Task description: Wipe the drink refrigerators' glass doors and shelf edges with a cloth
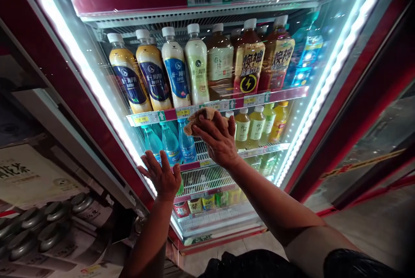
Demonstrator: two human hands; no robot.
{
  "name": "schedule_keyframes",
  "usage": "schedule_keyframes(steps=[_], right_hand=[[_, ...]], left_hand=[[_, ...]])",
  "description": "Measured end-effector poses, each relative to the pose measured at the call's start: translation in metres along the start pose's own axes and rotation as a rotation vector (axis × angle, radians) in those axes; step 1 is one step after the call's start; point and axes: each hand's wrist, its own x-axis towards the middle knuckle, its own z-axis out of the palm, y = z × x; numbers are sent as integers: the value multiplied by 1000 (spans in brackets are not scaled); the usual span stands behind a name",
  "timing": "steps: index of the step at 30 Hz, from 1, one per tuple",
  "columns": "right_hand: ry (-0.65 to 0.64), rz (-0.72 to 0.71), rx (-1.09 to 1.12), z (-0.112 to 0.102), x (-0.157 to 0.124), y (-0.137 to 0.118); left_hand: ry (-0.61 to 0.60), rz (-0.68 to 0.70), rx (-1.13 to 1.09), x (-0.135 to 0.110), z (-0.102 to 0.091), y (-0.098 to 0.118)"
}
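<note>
My right hand point(218, 139) presses a tan, rumpled cloth point(196, 123) under its fingers, in the middle of the lit drinks fridge, over the price strip point(223, 104) of a shelf. The cloth appears to lie flat against the clear glass front. Lower and to the left, my left hand point(163, 178) is raised with its fingers spread and nothing in it. It is in front of the blue bottles point(170, 144); whether it touches the glass, I cannot tell. Behind the right hand, part of the lower shelf is hidden.
A row of milk tea bottles point(152, 72) and energy drinks point(249, 64) fills the middle shelf. Bright light strips point(65, 40) run down both sides. Grey-lidded canisters point(66, 234) stand at lower left. Another red-framed door point(366, 148) is on the right.
</note>
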Motion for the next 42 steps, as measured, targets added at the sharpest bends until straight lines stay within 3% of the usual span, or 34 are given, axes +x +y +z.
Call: schedule_keyframes(steps=[4,10,15,19,26,34,42], right_hand=[[17,-13,7,-1,4,-3],[-46,-152,54,-6,-30,11],[1,-8,23,-17,-34,43],[-3,94,19,-20,-23,49],[-33,-82,65,-24,-48,57],[10,85,41,-31,-41,80],[-33,-55,65,-37,-69,89]], left_hand=[[2,-14,11,-1,2,1],[0,-18,54,0,1,1],[-22,-60,45,-4,4,-2],[-18,-93,30,-5,6,-3],[-31,-126,62,-5,6,-1],[-26,-100,83,-5,6,-3],[-9,-93,69,-7,8,-5]])
